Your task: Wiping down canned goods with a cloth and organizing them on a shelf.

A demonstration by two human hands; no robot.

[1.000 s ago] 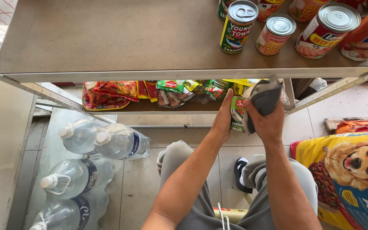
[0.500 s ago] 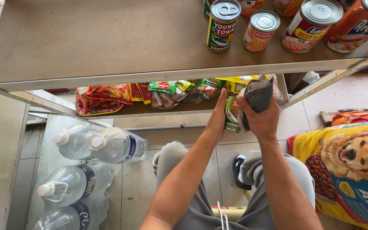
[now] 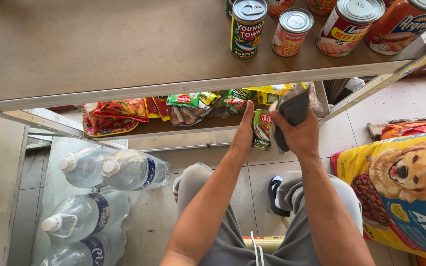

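My left hand (image 3: 245, 129) is wrapped around a green sardine can (image 3: 261, 129), fingers closed on its side, holding it upright in front of the lower shelf (image 3: 173, 127) — braced so the other hand can work on it. My right hand (image 3: 299, 134) is clenched on a dark grey cloth (image 3: 292, 111), pressed against the can's right side and top. Snack packets (image 3: 188, 106) sit just behind on that shelf; 4 more cans (image 3: 292, 29) stand on the shelf above.

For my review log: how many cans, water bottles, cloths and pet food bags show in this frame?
Cans on the top shelf: 6
Green can held by left hand: 1
Grey cloth in right hand: 1
Water bottles: 4
Yellow pet food bag: 1
Total: 13
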